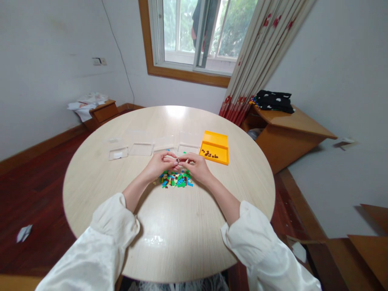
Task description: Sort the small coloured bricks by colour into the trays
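Note:
My left hand [160, 163] and my right hand [196, 165] meet above a heap of small coloured bricks [176, 180] on the round wooden table [169, 226]. Both hands are closed in a pinch on a tiny dark piece [178, 160] held between their fingertips. The heap lies just below and between the two hands. White sleeves cover both forearms.
An orange tray [216, 141] with a few dark pieces stands to the right of the hands. Several clear plastic trays [142, 147] lie in a row behind them. A wooden cabinet [287, 129] with dark cloth stands at the right, a window behind.

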Demonstrator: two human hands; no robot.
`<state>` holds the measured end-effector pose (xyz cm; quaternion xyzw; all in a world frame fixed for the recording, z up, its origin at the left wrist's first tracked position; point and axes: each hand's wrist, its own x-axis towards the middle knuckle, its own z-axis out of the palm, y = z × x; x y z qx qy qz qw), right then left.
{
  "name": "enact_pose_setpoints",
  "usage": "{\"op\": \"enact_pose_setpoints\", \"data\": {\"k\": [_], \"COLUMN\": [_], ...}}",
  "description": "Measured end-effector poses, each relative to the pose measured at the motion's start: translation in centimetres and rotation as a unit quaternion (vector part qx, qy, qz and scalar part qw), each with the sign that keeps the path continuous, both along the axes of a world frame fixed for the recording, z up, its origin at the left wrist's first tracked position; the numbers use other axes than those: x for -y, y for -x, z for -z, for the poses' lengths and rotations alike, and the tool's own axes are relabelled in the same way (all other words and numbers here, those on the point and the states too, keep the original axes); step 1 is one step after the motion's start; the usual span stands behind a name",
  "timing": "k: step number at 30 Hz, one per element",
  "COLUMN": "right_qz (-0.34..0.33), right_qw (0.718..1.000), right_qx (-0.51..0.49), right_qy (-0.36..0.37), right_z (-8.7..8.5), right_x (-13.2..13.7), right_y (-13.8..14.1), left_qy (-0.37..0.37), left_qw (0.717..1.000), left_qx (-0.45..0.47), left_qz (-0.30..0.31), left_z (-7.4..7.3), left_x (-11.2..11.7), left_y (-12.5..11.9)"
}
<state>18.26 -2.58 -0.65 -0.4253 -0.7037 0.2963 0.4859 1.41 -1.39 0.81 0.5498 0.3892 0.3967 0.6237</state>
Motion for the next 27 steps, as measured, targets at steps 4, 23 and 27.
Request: {"op": "enact_pose_setpoints", "data": {"k": [4, 23, 27], "right_qz": [-0.002, 0.015, 0.094], "right_qw": [1.0, 0.999, 0.995], "right_qx": [-0.004, 0.036, 0.007], "right_qy": [-0.002, -0.028, -0.03], "right_z": [0.1, -0.2, -0.8], "right_x": [0.0, -0.1, -1.1], "right_y": [0.0, -0.3, -2.4], "left_qy": [-0.005, 0.001, 0.005], "left_qw": [1.0, 1.0, 0.999], "left_qx": [-0.001, 0.011, 0.017], "left_qz": [0.005, 0.002, -0.038], "left_z": [0.0, 0.0, 0.0], "left_x": [0.1, 0.2, 0.0], "left_y": [0.0, 0.0, 0.0]}}
